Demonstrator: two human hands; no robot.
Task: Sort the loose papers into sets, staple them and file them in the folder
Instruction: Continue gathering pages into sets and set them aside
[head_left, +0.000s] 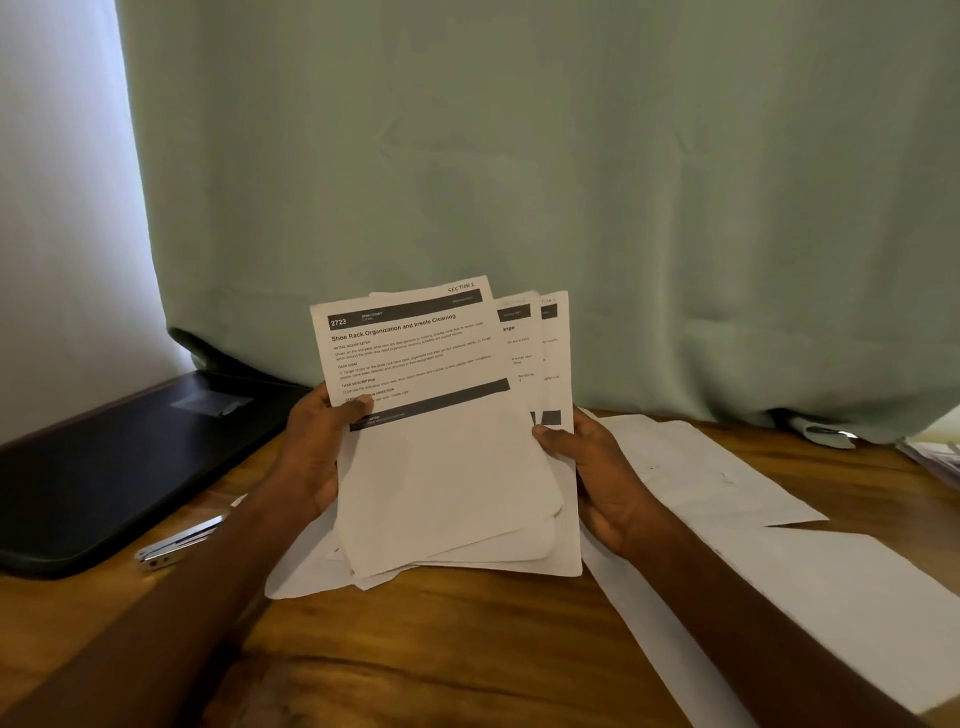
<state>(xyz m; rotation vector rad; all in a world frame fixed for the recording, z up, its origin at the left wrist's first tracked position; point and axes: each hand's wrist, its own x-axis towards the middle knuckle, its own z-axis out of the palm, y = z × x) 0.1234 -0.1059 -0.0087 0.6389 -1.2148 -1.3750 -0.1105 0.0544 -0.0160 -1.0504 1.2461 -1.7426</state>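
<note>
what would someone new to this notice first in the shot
The fanned stack of printed papers held up at the centre, its top sheet headed "Shoe Rack Organization and Insole Cleaning", with the left hand and right hand gripping its sides. Behind hangs a pale green curtain. On the wooden table, a black folder lies at the left with a silver stapler beside it, and loose white sheets spread to the right.

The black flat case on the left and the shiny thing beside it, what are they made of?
The black flat folder looks like matte faux leather or plastic: its dull surface has soft rounded edges, though which of the two is unclear. The small silvery stapler looks like polished metal, as it gives bright reflections. Both lie on a brown wooden table with visible grain.
</note>
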